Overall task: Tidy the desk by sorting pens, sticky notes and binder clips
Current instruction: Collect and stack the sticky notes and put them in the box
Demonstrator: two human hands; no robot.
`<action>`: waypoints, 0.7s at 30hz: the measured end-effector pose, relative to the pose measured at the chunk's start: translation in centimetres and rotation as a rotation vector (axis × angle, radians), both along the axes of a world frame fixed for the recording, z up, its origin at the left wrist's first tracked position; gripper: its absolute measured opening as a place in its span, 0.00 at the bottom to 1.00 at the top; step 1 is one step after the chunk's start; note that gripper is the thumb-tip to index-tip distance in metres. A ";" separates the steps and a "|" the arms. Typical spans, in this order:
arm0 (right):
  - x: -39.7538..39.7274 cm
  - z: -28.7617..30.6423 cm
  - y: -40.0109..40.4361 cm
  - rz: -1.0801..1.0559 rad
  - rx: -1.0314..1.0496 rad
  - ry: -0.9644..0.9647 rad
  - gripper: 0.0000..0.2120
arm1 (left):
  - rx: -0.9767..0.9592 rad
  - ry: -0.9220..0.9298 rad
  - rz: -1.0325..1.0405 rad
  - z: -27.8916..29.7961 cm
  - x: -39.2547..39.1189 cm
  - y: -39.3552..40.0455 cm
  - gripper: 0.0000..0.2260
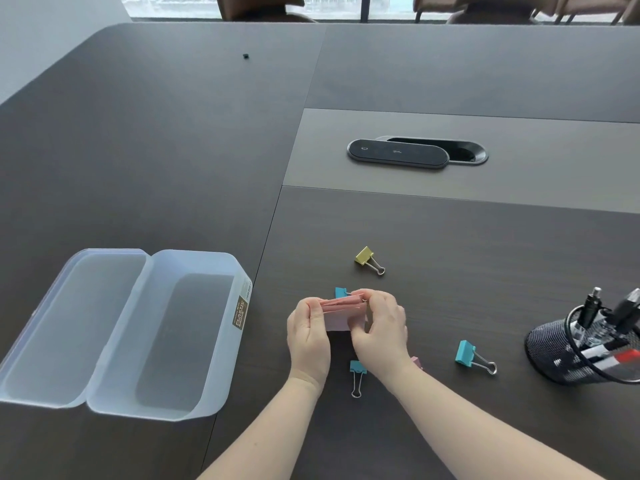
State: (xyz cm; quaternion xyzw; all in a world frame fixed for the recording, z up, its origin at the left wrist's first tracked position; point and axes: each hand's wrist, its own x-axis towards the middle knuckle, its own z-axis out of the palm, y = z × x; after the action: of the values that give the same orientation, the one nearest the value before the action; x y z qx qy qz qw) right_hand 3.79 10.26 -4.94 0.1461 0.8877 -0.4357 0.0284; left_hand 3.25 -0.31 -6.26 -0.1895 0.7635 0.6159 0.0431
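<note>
Dark desk (173, 168), open box (194, 344) at left (empty). Just above the desk, my left hand (308, 337) and right hand (379, 327) pinch the pink notes (341, 311) by their side edges; light, floppy paper, best squeezed at the bound edge.

Dark table (173, 150); black oval cable-port cover (398, 155) slid aside; chairs (259, 6) behind

"What's the person wearing on the arms?"

"Nothing that I can see. Both forearms are bare right up to the frame's edge, no sleeves or cuffs."

"Anything on the left hand (309, 336) or right hand (379, 327)?"

"No rings, watch, or gloves. Short, plain nails."
</note>
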 end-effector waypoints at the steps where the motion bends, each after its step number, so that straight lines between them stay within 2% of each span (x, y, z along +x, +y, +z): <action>1: 0.0 0.1 0.2 0.008 -0.055 0.014 0.15 | -0.071 -0.012 -0.007 0.0 0.1 -0.1 0.13; 4: 0.2 0.3 0.4 0.035 -0.218 -0.001 0.13 | -0.144 0.028 -0.054 0.0 0.6 -0.1 0.12; 9: 0.3 0.8 0.2 0.015 -0.322 0.014 0.14 | 0.012 0.089 -0.050 0.8 0.7 0.8 0.11; 14: 0.4 0.8 -0.1 -0.052 -0.378 0.025 0.04 | -0.043 0.119 -0.089 0.8 0.5 0.7 0.11; 18: -0.3 0.8 -0.2 -0.104 -0.332 -0.032 0.09 | -0.152 0.145 -0.136 0.6 0.6 -0.2 0.06; 21: -0.7 0.9 -0.2 -0.075 -0.341 -0.088 0.11 | -0.129 0.128 -0.120 0.9 0.6 -0.5 0.03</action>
State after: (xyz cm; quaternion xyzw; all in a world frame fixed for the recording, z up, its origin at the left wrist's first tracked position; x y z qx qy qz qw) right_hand 3.09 10.02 -4.03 0.1911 0.7926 -0.5741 0.0756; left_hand 3.82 -0.85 -5.31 -0.1061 0.8126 0.5727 0.0185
